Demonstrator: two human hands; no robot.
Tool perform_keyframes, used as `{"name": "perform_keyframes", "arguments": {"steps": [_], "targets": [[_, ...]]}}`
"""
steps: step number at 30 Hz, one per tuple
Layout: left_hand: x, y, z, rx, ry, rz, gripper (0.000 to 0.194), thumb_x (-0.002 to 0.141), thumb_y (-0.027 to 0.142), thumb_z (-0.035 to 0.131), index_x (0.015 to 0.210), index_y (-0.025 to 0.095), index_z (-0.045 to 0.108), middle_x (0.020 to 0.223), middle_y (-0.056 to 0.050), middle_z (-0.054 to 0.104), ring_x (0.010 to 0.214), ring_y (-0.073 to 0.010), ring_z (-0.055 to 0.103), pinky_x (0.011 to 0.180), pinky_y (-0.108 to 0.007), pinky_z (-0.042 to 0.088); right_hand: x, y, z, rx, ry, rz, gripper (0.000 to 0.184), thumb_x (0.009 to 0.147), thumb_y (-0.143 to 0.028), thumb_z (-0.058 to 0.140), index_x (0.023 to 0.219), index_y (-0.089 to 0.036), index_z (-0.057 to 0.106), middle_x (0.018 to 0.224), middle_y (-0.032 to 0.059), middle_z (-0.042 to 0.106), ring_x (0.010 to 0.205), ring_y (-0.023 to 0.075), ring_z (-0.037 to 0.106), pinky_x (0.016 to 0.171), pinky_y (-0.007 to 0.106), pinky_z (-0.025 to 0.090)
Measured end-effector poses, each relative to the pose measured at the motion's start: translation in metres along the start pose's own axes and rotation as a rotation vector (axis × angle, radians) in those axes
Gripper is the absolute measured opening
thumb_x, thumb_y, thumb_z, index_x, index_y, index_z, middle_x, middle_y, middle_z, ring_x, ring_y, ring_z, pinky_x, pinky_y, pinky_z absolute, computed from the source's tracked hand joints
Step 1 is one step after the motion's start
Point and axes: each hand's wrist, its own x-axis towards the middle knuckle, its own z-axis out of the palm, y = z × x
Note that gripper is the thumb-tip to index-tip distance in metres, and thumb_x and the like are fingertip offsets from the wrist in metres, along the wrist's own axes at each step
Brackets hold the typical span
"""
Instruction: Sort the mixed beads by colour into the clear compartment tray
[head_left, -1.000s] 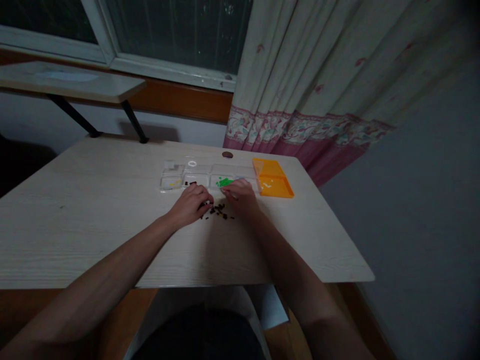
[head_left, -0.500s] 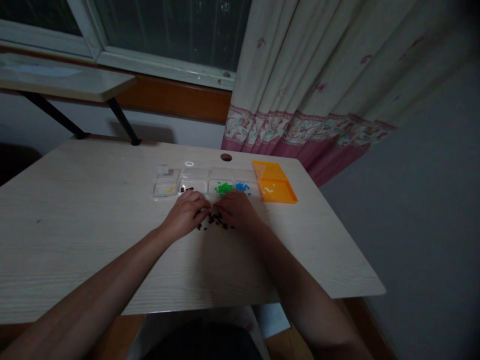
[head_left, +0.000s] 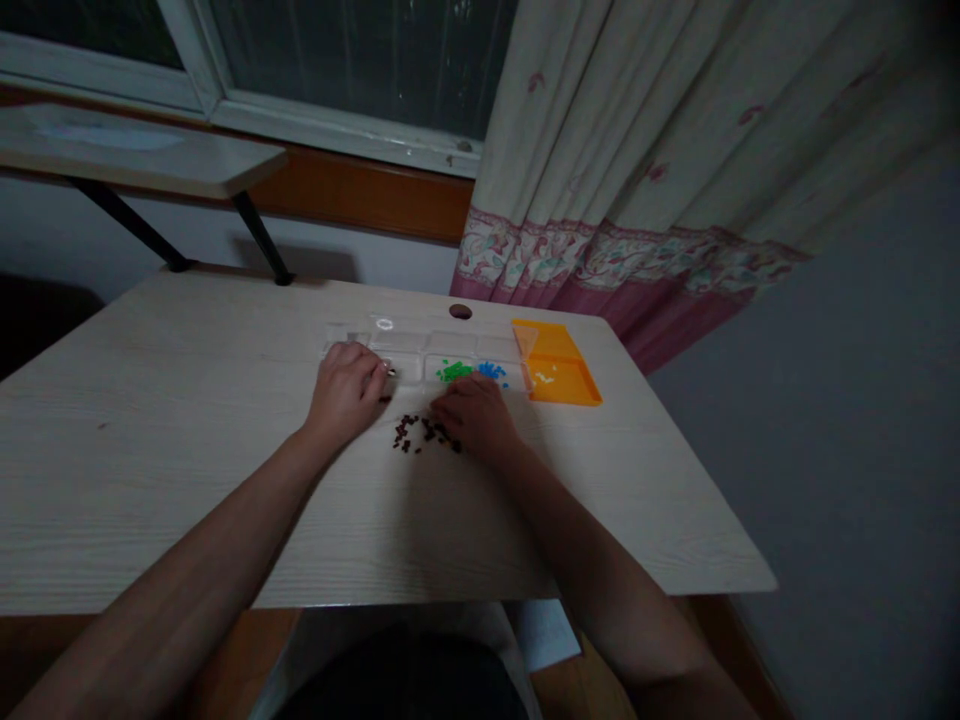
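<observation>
Brown bits [head_left: 429, 430], small and chunky, lay loosely scattered on the pale wood-grain table [head_left: 622, 500], so I'm using those as my landmark. Anyone catch what the hands were doing?

Yeah. The left hand [head_left: 346, 382] was beyond the brown bits and off to their left, over the left end of a clear plastic tray [head_left: 409, 368]. Back of the hand up, fingers curled, forearm slanting in from the lower left.

Holding anything?

Honestly couldn't tell. Something tiny and shiny showed by the fingertips, but it was too small to say whether they were pinching it. One stray dark bit [head_left: 385, 399] sat just beside that hand, a little up and left of the brown bits.

And the other one?

The right hand [head_left: 476, 412] hung low at the right edge of the brown bits, back up too, fingers bent inward to the left. Its fingertips were mostly hidden, so no clue if they gripped a piece.

What about the rest?

Past the brown bits, the tray's squarish compartments held a heap of bright green bits [head_left: 454, 372], then blue bits [head_left: 491, 370] further right. Farthest right of the brown bits was an open orange case [head_left: 577, 382], smooth and flat-sided, with some whitish pieces [head_left: 544, 376] inside.
</observation>
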Motion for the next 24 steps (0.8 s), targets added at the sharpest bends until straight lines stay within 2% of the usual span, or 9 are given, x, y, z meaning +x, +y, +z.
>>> {"name": "perform_keyframes", "arguments": {"steps": [3,6,10,14,19,24], "targets": [[0.004,-0.010,-0.010,0.070,0.091,-0.078,0.037,0.098,0.033,0.043,0.073,0.016,0.064,0.083,-0.008,0.058,0.088,-0.0235,0.048,0.086,-0.041,0.040,0.000,-0.003,0.002,-0.002,0.007,0.005,0.015,0.091,-0.031,0.064,0.091,-0.025,0.077,0.098,0.0048,0.069,0.105,0.0247,0.054,0.094,0.039,0.037],[0.005,-0.022,-0.015,0.093,0.095,-0.119,0.037,0.097,0.033,0.047,0.069,0.016,0.063,0.082,-0.006,0.057,0.087,-0.0215,0.046,0.086,-0.040,0.039,0.001,-0.005,0.004,0.002,0.010,-0.003,0.016,0.092,-0.030,0.063,0.089,-0.024,0.077,0.098,0.0053,0.069,0.105,0.0244,0.054,0.095,0.039,0.037],[0.004,-0.035,-0.015,0.108,0.129,-0.137,0.034,0.096,0.034,0.050,0.071,0.016,0.065,0.082,-0.005,0.056,0.089,-0.0200,0.046,0.088,-0.038,0.038,0.001,-0.005,0.005,0.027,0.020,-0.014,0.016,0.091,-0.030,0.063,0.088,-0.023,0.077,0.096,0.0054,0.070,0.104,0.0236,0.055,0.095,0.038,0.036],[0.004,-0.044,-0.014,0.126,0.174,-0.154,0.036,0.096,0.038,0.051,0.071,0.017,0.067,0.081,-0.006,0.056,0.087,-0.0212,0.048,0.089,-0.039,0.039,0.003,0.001,0.006,0.091,0.087,0.045,0.018,0.092,-0.033,0.063,0.088,-0.022,0.077,0.093,0.0053,0.070,0.096,0.0217,0.057,0.089,0.035,0.038],[0.004,-0.041,-0.011,0.057,0.132,-0.135,0.035,0.096,0.040,0.051,0.081,0.015,0.071,0.086,-0.007,0.059,0.091,-0.0226,0.050,0.091,-0.041,0.040,0.004,0.008,0.001,0.208,0.239,0.146,0.020,0.092,-0.035,0.063,0.087,-0.022,0.077,0.087,0.0035,0.069,0.088,0.0186,0.057,0.085,0.033,0.038],[0.003,-0.024,-0.004,-0.019,0.063,-0.039,0.028,0.094,0.037,0.052,0.090,0.017,0.071,0.090,-0.008,0.061,0.094,-0.0254,0.052,0.089,-0.043,0.042,0.006,0.004,-0.003,0.244,0.266,0.195,0.024,0.094,-0.037,0.059,0.088,-0.022,0.077,0.086,0.0035,0.068,0.088,0.0185,0.055,0.084,0.032,0.038]]}}
